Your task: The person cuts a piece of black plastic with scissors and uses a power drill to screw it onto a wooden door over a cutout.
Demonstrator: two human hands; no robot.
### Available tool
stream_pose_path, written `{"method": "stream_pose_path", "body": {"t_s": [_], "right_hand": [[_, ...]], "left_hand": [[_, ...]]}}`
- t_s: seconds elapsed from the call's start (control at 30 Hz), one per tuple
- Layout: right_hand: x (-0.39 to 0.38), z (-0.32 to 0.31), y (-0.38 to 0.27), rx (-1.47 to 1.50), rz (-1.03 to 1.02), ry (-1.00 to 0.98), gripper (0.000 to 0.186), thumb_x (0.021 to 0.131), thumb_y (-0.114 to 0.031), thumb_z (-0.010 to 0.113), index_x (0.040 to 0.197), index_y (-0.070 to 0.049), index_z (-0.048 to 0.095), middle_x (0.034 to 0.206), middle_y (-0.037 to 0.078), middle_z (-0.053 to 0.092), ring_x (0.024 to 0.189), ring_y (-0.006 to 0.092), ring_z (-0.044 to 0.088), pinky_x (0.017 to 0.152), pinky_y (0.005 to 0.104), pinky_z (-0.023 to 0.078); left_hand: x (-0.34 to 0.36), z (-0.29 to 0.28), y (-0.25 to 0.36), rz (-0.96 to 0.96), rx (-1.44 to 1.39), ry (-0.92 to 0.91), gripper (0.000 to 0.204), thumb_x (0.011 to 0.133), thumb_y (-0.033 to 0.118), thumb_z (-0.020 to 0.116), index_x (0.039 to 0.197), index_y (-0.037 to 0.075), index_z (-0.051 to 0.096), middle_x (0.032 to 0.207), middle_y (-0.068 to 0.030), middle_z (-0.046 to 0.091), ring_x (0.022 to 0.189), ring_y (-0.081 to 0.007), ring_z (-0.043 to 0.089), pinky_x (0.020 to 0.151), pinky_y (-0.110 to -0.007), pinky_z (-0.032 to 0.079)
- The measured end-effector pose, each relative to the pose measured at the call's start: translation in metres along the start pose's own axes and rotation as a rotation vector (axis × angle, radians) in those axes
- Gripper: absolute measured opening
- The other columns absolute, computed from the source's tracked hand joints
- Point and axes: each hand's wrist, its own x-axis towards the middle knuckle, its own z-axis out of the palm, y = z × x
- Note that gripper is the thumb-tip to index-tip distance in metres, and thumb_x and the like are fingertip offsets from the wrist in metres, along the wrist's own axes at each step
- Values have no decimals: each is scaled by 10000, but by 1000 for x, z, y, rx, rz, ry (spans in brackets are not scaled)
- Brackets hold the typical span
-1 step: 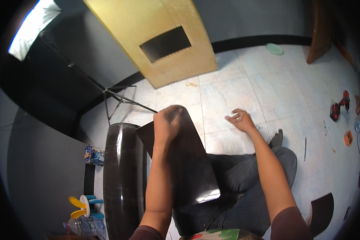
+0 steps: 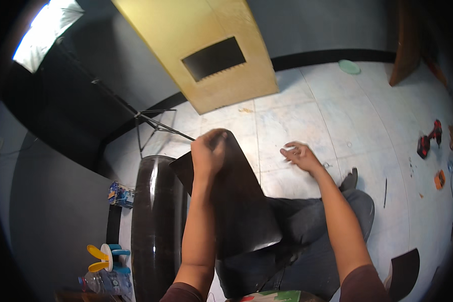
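My left hand (image 2: 209, 153) grips a thin black sheet (image 2: 241, 201) by its upper end, thumb against the face. The sheet slants down across my lap, its lower edge shiny, and my left forearm covers part of it. To the right, my right hand (image 2: 303, 158) hovers over my crossed legs, apart from the sheet. Its fingers are loosely bent and spaced, with nothing visible in them. Close to my left arm stands a large glossy black rounded object (image 2: 158, 226), whose kind I cannot make out.
A yellowish panel (image 2: 246, 85) with a rectangular opening stands ahead, beside a light stand (image 2: 138, 115). On the left are a small stool (image 2: 106, 257) and a plastic bottle (image 2: 103, 283). A red-and-black cordless drill (image 2: 429, 141), an orange tool (image 2: 439, 179) and another black piece (image 2: 404, 272) lie right.
The sheet's lower end has tilted slightly, and its bright reflection has shrunk. My right hand has shifted a little left relative to the floor, its fingers bent somewhat differently. The view has moved slightly.
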Motion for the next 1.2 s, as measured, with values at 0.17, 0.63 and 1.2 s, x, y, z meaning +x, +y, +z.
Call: {"method": "stream_pose_path", "body": {"t_s": [0.17,0.63,1.2], "right_hand": [[-85,4,-106,148,-143,-476,625,948,-192,905,1479,-34,617,1244,161,776,1089,171,755,952,330,596],[-75,-14,-99,395,-287,-34,733,1003,-245,832,1595,-14,467,1430,203,681,1251,227,698,1006,380,581],[-80,-34,-82,72,-408,-50,132,1015,-13,755,1124,6,829,990,20,716,982,122,674,911,308,522]], "left_hand": [[51,-57,9,49,98,403,201,998,144,777,1117,-5,841,1023,-218,835,945,-297,832,896,-368,604],[54,-108,-45,-164,-240,448,249,1045,144,772,1171,-66,820,1063,-116,828,945,-153,750,908,-296,575],[-58,-68,-76,-6,-382,335,316,1123,181,687,1341,-45,725,1083,-59,768,1015,-150,709,967,-283,535]]}}
